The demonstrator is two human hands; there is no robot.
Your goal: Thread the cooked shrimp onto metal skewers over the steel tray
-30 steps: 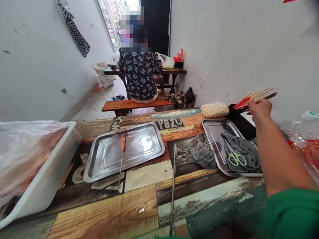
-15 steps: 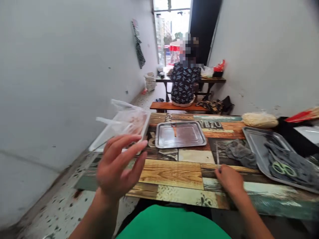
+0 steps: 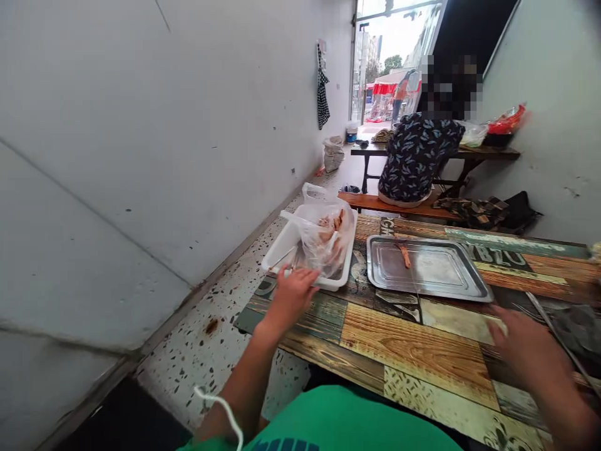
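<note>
Broadly, the foreground is taken up by a table [image 3: 417,341] faced in mismatched wood patterns. Beyond it, a person [image 3: 420,160] in a leaf-print shirt is seen from behind, seated on a bench [image 3: 361,202] at another table [image 3: 498,153]. On the near table's left end a white tub [image 3: 284,244] is set, and just to its right a metal tray [image 3: 441,266] is laid flat. Much of the tub is filled by a clear bag [image 3: 312,219], in and around which meat [image 3: 331,235] is seen. The left hand [image 3: 293,291] is held at the tub's near edge, its fingers bent and kept close together; whether the rim or a thin stick is gripped cannot be told. The right hand [image 3: 528,338], blurred, is held near the tray's near right corner, thumb parted from forefinger; the other fingers cannot be made out. Beside it, a grey cloth [image 3: 575,329] and a metal rod [image 3: 558,332] are partly covered by blur. In the tray's left half a small meat strip [image 3: 405,255] is placed, from whose near end a thin line is drawn toward the tray's near edge.
</note>
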